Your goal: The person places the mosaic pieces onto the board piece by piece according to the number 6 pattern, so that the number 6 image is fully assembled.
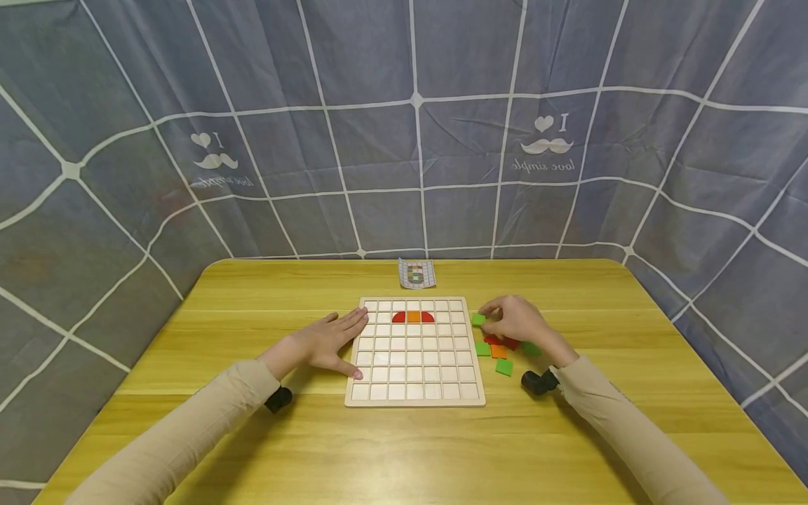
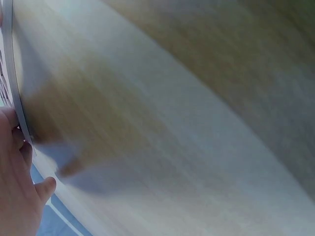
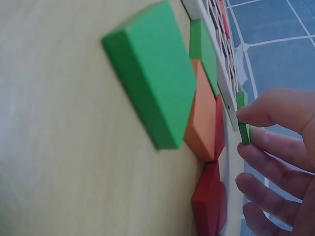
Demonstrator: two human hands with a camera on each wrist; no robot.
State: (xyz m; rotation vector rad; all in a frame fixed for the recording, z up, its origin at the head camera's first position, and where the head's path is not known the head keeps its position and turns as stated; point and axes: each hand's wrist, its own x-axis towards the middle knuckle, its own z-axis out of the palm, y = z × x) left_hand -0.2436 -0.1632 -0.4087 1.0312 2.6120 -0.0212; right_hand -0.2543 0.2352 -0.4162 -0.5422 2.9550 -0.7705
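Note:
My left hand (image 1: 327, 342) rests with spread fingers on the left edge of a white gridded wooden board (image 1: 406, 402); in the left wrist view its fingers lie at the board's rim. Near the top of the grid sit an orange square tile (image 1: 413, 317) and, on either side of it, a red rounded tile (image 1: 399, 318) and another red one (image 1: 428, 318). Just off the board's right edge, my right hand (image 1: 519, 320) pinches a green square tile (image 3: 243, 118) between thumb and fingers. The right wrist view shows it held above the table.
Loose tiles lie right of the board: a green tile (image 1: 503, 367), an orange tile (image 1: 499, 351), several other green and red ones, partly under the right hand. Behind the board lies a small paper card (image 1: 416, 274) with a coloured grid pattern. A grey tiled-print curtain (image 1: 379, 161) surrounds the table (image 1: 404, 456).

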